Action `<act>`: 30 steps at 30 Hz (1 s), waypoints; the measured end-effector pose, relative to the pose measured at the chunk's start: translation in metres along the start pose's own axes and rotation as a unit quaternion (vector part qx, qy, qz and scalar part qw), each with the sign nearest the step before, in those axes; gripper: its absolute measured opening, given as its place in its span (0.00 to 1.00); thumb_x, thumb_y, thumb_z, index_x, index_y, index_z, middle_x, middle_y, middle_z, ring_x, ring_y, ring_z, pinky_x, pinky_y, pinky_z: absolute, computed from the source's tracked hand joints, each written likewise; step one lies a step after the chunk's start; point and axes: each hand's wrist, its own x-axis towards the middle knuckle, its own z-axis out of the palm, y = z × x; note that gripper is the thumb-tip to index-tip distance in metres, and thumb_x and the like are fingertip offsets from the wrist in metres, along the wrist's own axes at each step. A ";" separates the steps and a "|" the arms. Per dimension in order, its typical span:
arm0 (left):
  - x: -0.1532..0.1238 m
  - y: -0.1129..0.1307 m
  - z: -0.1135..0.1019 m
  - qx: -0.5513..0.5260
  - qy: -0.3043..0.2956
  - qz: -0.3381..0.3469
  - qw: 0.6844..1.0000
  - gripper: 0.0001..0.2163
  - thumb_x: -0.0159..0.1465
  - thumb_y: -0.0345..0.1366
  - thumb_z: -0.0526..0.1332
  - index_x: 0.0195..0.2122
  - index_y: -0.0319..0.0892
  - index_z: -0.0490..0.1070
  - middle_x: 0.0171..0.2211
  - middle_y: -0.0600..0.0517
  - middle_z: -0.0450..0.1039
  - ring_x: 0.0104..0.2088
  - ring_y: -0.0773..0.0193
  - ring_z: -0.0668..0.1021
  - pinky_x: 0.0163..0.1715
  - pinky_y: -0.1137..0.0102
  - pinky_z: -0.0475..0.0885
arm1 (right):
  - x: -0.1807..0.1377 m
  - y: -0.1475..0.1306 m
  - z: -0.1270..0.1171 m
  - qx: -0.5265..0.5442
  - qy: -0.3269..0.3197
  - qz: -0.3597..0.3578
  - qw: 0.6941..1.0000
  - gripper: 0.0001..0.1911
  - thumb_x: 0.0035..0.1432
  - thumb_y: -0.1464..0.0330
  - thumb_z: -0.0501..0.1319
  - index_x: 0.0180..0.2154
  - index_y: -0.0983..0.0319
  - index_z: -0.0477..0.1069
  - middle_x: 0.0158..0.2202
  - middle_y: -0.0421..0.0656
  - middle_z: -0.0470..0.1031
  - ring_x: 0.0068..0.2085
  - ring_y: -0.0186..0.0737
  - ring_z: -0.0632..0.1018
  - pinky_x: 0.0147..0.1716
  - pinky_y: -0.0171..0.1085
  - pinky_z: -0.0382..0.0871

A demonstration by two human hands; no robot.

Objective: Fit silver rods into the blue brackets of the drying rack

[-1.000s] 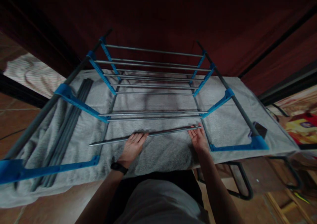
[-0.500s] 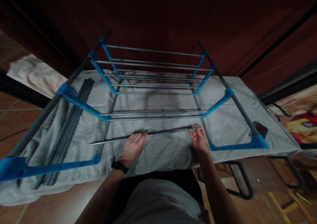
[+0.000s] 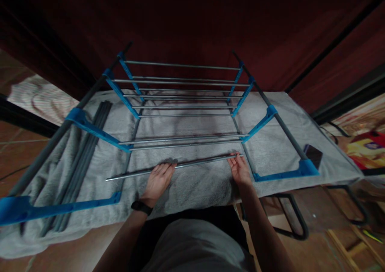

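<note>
A long thin metal tube [image 3: 200, 161] lies across the front of the rack, slanting up to the right. My left hand [image 3: 159, 180], with a dark band on its wrist, is closed over the tube left of its middle. Near the tube's right end, my right hand [image 3: 240, 170] grips it with the fingertips, palm partly up. Beyond them rests a rack frame [image 3: 186, 138] of grey tubes joined by blue plastic brackets [image 3: 96, 129], with several crossbars fitted. The front blue brackets on the left and right [image 3: 285, 176] have no crossbar between them.
Several loose grey tubes [image 3: 81, 164] lie bundled on the grey cloth [image 3: 270, 144] at the left, partly under the frame. A phone [image 3: 313, 156] sits by the right bracket. A dark red panel [image 3: 186, 19] stands behind. Metal chair legs [image 3: 291, 220] show below right.
Both hands keep their hold on the tube, which stays nearly in the same place before the rack. The whole view has shifted slightly.
</note>
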 end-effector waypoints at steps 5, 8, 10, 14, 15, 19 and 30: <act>0.009 0.014 -0.007 -0.004 -0.018 -0.002 1.000 0.17 0.74 0.35 0.51 0.56 0.42 0.76 0.42 0.44 0.82 0.44 0.53 0.81 0.50 0.58 0.72 | -0.002 0.000 0.001 -0.031 -0.016 -0.002 0.999 0.10 0.56 0.64 0.73 0.38 0.51 0.75 0.38 0.36 0.85 0.44 0.36 0.84 0.48 0.40 0.79; 0.014 0.022 -0.009 0.008 -0.027 0.005 1.000 0.16 0.75 0.35 0.51 0.55 0.42 0.76 0.40 0.45 0.81 0.42 0.54 0.81 0.49 0.59 0.73 | -0.003 0.000 0.002 -0.038 -0.023 -0.002 0.999 0.09 0.56 0.64 0.73 0.38 0.52 0.76 0.38 0.37 0.85 0.45 0.37 0.84 0.50 0.40 0.78; 0.015 0.024 -0.011 0.008 -0.035 0.009 0.999 0.16 0.74 0.35 0.51 0.55 0.42 0.76 0.41 0.45 0.81 0.42 0.55 0.81 0.49 0.60 0.73 | -0.004 -0.001 0.002 -0.041 -0.028 -0.002 0.999 0.08 0.56 0.65 0.72 0.38 0.53 0.76 0.39 0.37 0.84 0.45 0.37 0.84 0.50 0.40 0.78; 0.010 0.016 -0.017 -0.001 -0.038 -0.001 0.999 0.17 0.73 0.32 0.51 0.55 0.42 0.76 0.43 0.44 0.81 0.43 0.54 0.81 0.48 0.60 0.72 | -0.006 -0.001 0.003 -0.037 -0.027 0.000 0.999 0.08 0.56 0.66 0.72 0.38 0.54 0.77 0.39 0.37 0.84 0.44 0.37 0.84 0.48 0.40 0.78; 0.008 0.012 -0.019 -0.001 -0.035 -0.010 0.999 0.17 0.72 0.31 0.51 0.55 0.42 0.76 0.42 0.44 0.81 0.43 0.53 0.81 0.48 0.60 0.72 | -0.006 -0.001 0.003 -0.032 -0.023 0.001 0.999 0.08 0.55 0.66 0.73 0.38 0.54 0.77 0.39 0.37 0.84 0.43 0.36 0.84 0.48 0.40 0.79; -0.006 -0.009 -0.029 -0.013 -0.009 -0.073 0.997 0.15 0.72 0.34 0.52 0.50 0.44 0.79 0.41 0.44 0.82 0.40 0.52 0.81 0.47 0.58 0.70 | -0.005 -0.002 0.002 -0.012 -0.008 0.007 1.000 0.09 0.55 0.66 0.73 0.37 0.55 0.77 0.37 0.37 0.84 0.41 0.35 0.84 0.48 0.40 0.79; -0.033 -0.026 -0.053 0.035 0.160 -0.269 0.949 0.09 0.68 0.38 0.58 0.44 0.43 0.76 0.55 0.41 0.74 0.58 0.41 0.72 0.63 0.39 0.55 | -0.003 -0.004 0.002 0.003 0.011 0.014 1.000 0.06 0.56 0.68 0.71 0.36 0.55 0.77 0.36 0.36 0.84 0.41 0.35 0.84 0.49 0.40 0.79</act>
